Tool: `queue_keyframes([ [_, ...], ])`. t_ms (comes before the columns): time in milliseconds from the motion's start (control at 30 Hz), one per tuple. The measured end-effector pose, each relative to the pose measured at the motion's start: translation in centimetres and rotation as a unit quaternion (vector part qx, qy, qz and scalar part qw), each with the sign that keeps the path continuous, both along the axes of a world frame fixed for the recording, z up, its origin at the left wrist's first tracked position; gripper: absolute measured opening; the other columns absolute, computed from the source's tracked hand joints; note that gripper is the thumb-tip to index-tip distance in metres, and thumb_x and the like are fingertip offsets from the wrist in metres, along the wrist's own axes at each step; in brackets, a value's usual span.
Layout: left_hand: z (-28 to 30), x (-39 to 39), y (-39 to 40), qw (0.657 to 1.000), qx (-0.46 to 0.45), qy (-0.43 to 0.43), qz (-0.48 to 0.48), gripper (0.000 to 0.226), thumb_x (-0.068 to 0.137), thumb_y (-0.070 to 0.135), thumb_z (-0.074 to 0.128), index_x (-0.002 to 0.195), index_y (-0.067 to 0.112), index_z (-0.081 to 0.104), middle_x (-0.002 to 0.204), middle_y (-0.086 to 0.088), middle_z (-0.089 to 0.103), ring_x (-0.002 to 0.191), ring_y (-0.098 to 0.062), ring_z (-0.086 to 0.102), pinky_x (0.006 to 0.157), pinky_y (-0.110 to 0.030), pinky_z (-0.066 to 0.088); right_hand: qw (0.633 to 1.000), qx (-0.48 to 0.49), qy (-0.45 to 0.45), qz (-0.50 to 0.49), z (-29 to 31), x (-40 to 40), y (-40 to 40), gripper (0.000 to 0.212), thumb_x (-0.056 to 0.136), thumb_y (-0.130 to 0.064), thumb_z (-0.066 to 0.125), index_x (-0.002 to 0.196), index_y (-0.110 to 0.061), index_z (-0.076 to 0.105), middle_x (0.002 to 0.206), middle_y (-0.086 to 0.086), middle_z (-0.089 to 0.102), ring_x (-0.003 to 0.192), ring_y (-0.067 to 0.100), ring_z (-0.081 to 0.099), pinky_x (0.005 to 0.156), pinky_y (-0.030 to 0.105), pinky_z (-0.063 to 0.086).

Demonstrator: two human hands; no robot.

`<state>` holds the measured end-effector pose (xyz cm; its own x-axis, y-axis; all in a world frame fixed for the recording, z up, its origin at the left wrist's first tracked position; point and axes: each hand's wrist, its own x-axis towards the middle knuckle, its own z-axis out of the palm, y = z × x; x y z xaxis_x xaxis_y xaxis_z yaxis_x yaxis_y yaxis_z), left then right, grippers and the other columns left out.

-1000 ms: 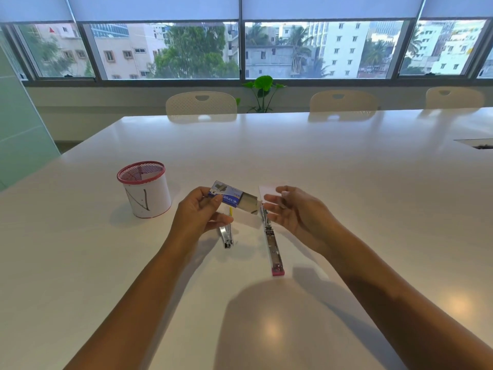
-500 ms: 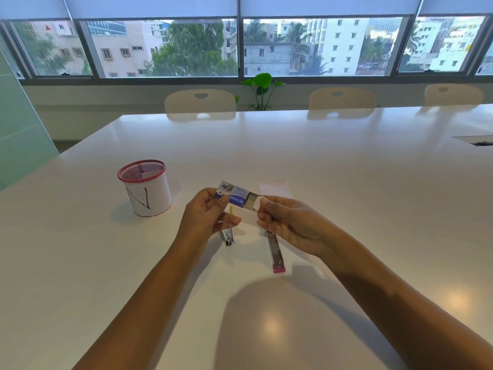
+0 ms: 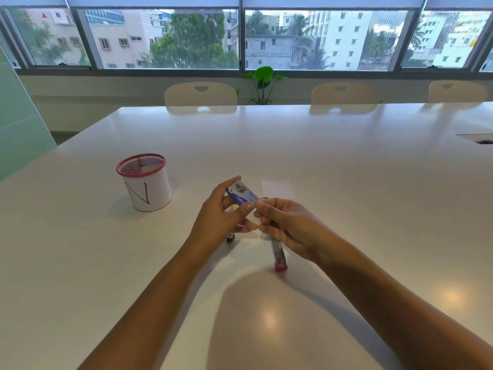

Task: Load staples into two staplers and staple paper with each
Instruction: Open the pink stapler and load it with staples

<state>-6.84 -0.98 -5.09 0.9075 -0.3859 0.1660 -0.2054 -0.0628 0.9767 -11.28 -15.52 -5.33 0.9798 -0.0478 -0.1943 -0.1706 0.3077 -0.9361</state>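
Above a white table (image 3: pixel 346 182), the left hand (image 3: pixel 218 217) grips a small blue staple box (image 3: pixel 241 194); the right hand (image 3: pixel 288 225) has its fingertips at the box's near end; beneath the hands lie 2 staplers, a pink-ended stapler (image 3: pixel 278 253) and a smaller stapler (image 3: pixel 230 237) mostly hidden; a paper slip (image 3: pixel 277 186) lies just beyond; a red mesh cup (image 3: pixel 144 181) stands to the left.

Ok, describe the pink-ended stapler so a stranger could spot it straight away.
Start at the white table and find the person's right hand near its middle. The pink-ended stapler lies flat on the table partly under that hand, opened out long and thin. Its silver metal strip ends in a pink tip pointing toward the person, unlike the smaller stapler mostly hidden under the left hand.
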Motion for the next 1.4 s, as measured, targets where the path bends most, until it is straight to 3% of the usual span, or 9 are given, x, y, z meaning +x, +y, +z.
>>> queue_keyframes([
  [200, -0.3, 0.6, 0.3, 0.991, 0.074, -0.06, 0.093, 0.06, 0.078, 0.029, 0.067, 0.13, 0.025, 0.039, 0.131, -0.003, 0.051, 0.082, -0.014, 0.063, 0.069, -0.02, 0.053, 1.0, 0.017, 0.013, 0.005, -0.2, 0.4, -0.8, 0.037, 0.073, -0.024, 0.066, 0.104, -0.004, 0.061, 0.075, 0.003, 0.058, 0.061, 0.009, 0.051, 0.057, 0.015, 0.05],
  [367, 0.1, 2.8, 2.7, 0.964, 0.184, -0.151, 0.121, 0.051, 0.078, 0.036, 0.065, 0.124, 0.019, 0.051, 0.127, -0.004, 0.046, 0.078, -0.001, 0.052, 0.062, -0.009, 0.04, 0.987, 0.139, 0.033, -0.074, 0.4, 0.9, -3.1, 0.004, 0.088, -0.007, 0.054, 0.085, -0.008, 0.054, 0.071, 0.002, 0.053, 0.052, 0.006, 0.047, 0.045, 0.014, 0.045],
  [467, -0.6, 4.3, 4.7, 0.945, 0.269, -0.141, 0.12, 0.063, 0.076, 0.052, 0.061, 0.126, 0.017, 0.049, 0.129, -0.008, 0.045, 0.092, -0.015, 0.055, 0.077, -0.028, 0.048, 0.975, 0.185, 0.038, -0.12, 0.8, 0.8, -3.7, 0.015, 0.09, 0.004, 0.039, 0.086, -0.004, 0.051, 0.085, 0.011, 0.053, 0.066, 0.013, 0.05, 0.051, 0.018, 0.049],
  [567, -1.4, 4.9, 6.2, 0.915, 0.379, -0.097, 0.1, 0.092, 0.055, 0.078, 0.048, 0.126, 0.02, 0.048, 0.13, -0.007, 0.045, 0.111, -0.026, 0.052, 0.096, -0.046, 0.044, 0.969, 0.195, 0.029, -0.147, 1.1, 0.6, -3.8, 0.028, 0.09, 0.012, 0.024, 0.098, 0.0, 0.047, 0.098, 0.019, 0.053, 0.084, 0.024, 0.056, 0.077, 0.034, 0.053],
  [833, -1.8, 5.9, 8.5, 0.861, 0.506, -0.049, 0.013, 0.063, 0.081, 0.043, 0.061, 0.135, 0.023, 0.035, 0.145, -0.003, 0.032, 0.133, -0.025, 0.026, 0.108, -0.04, 0.026, 0.972, 0.199, 0.016, -0.123, 0.9, 0.9, -3.9, 0.026, 0.096, 0.007, 0.027, 0.107, 0.002, 0.05, 0.101, 0.021, 0.06, 0.082, 0.025, 0.067, 0.065, 0.03, 0.059],
  [1000, -1.5, 5.9, 8.6, 0.872, 0.486, -0.057, -0.024, 0.06, 0.082, 0.029, 0.055, 0.138, 0.025, 0.033, 0.146, -0.005, 0.033, 0.134, -0.026, 0.027, 0.107, -0.034, 0.025, 0.986, 0.132, -0.012, -0.098, 0.4, 1.1, -4.0, 0.023, 0.099, -0.003, 0.03, 0.108, -0.001, 0.052, 0.089, 0.014, 0.07, 0.07, 0.016, 0.071, 0.061, 0.025, 0.058],
  [1133, -1.3, 6.0, 8.5, 0.869, 0.492, -0.048, -0.031, 0.073, 0.083, 0.023, 0.06, 0.143, 0.031, 0.019, 0.153, -0.002, 0.021, 0.139, -0.027, 0.02, 0.112, -0.042, 0.021, 0.992, -0.021, -0.033, -0.12, 0.1, 1.4, -3.7, 0.014, 0.099, -0.009, 0.035, 0.109, -0.005, 0.044, 0.103, 0.012, 0.066, 0.078, 0.019, 0.069, 0.063, 0.025, 0.058],
  [1300, -0.7, 3.8, 4.4, 0.91, 0.305, -0.253, 0.125, 0.05, 0.08, 0.003, 0.056, 0.128, 0.015, 0.047, 0.135, -0.007, 0.045, 0.125, -0.027, 0.038, 0.103, -0.033, 0.028, 0.978, -0.195, -0.037, -0.058, 0.0, 0.8, -3.6, 0.007, 0.093, -0.015, 0.052, 0.095, -0.013, 0.058, 0.098, 0.003, 0.068, 0.08, 0.012, 0.065, 0.066, 0.023, 0.053],
  [1400, -1.2, 1.1, 0.9, 0.94, 0.199, -0.255, 0.107, 0.032, 0.082, 0.002, 0.054, 0.112, 0.014, 0.058, 0.108, 0.003, 0.052, 0.098, -0.013, 0.052, 0.09, -0.027, 0.043, 0.962, -0.267, -0.048, -0.021, 0.6, 0.4, -4.4, 0.008, 0.086, -0.018, 0.062, 0.093, -0.015, 0.065, 0.093, -0.002, 0.066, 0.081, 0.009, 0.06, 0.07, 0.023, 0.05],
])
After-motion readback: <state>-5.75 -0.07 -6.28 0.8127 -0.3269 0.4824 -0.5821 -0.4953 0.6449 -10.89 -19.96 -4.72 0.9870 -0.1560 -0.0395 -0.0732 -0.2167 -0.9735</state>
